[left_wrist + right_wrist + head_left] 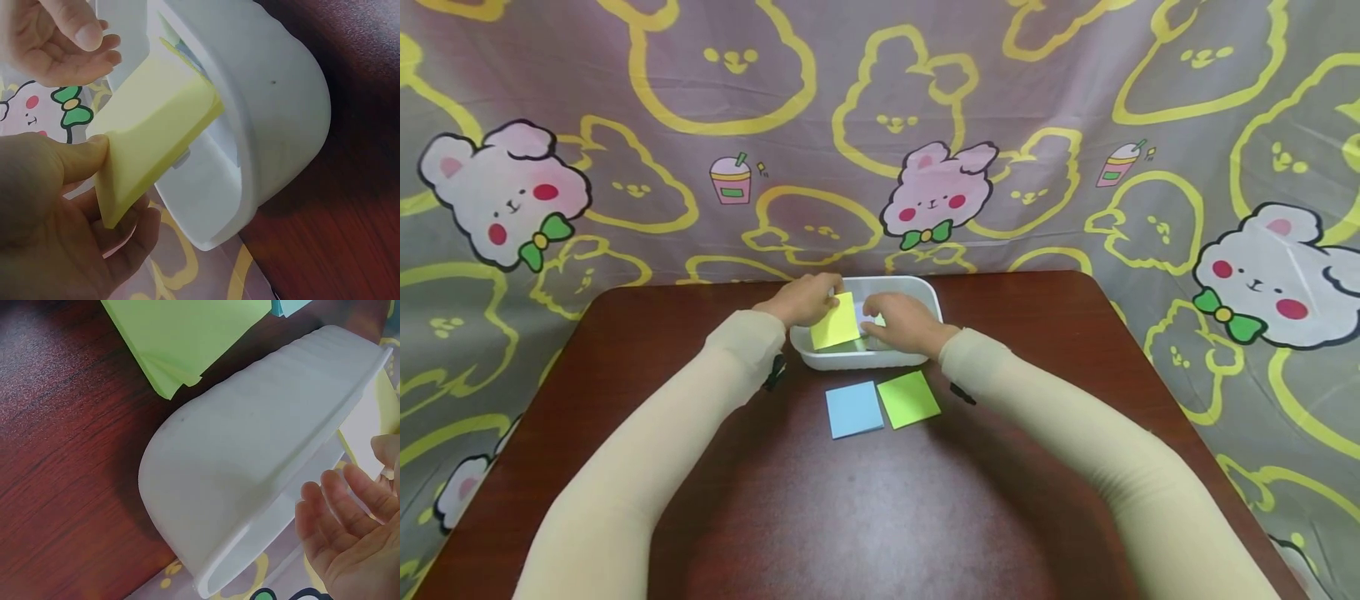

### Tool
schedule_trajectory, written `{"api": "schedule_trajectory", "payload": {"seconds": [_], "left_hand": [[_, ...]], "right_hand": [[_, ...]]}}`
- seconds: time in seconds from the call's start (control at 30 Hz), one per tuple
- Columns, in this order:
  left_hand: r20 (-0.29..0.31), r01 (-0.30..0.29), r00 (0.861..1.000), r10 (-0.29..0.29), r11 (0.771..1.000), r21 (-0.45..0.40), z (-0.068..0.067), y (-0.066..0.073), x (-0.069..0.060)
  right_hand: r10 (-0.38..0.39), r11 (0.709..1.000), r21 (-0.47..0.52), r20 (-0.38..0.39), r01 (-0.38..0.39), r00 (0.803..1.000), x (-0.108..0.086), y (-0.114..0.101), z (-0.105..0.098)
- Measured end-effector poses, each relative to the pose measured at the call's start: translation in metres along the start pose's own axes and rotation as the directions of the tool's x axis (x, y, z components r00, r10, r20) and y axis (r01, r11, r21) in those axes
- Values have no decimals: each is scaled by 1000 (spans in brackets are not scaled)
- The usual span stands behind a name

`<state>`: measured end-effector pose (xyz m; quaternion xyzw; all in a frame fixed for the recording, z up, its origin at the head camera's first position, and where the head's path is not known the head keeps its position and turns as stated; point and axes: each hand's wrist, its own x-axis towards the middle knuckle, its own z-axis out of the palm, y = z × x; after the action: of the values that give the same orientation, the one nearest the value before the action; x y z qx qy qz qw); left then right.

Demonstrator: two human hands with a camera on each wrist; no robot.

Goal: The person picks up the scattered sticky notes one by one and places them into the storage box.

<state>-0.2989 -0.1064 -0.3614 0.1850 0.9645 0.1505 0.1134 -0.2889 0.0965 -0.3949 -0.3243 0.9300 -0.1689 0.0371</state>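
My left hand [803,300] pinches a pad of yellow sticky notes [835,325] between thumb and fingers, over the left part of a white plastic container [868,361]. In the left wrist view the far end of the yellow pad [159,112] reaches inside the container's rim. My right hand [908,323] hovers over the container's right part, its fingers [340,506] loosely bent around nothing. Something pale purple [867,317] shows between the hands inside the container; its kind is unclear. Greenish and bluish edges are partly hidden behind the yellow pad.
On the table in front of the container lie a blue sticky-note pad [854,410] and a green one [910,399], side by side. A patterned cloth [820,225] hangs behind the dark reddish wooden table [865,517].
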Motion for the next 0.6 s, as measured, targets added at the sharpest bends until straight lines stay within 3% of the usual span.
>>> {"api": "schedule_trajectory", "payload": {"seconds": [0.6], "left_hand": [[60,50,997,-52,998,27,8,0,7]], "right_hand": [[11,1000,8,9,-11,1000,4,5,5]]}}
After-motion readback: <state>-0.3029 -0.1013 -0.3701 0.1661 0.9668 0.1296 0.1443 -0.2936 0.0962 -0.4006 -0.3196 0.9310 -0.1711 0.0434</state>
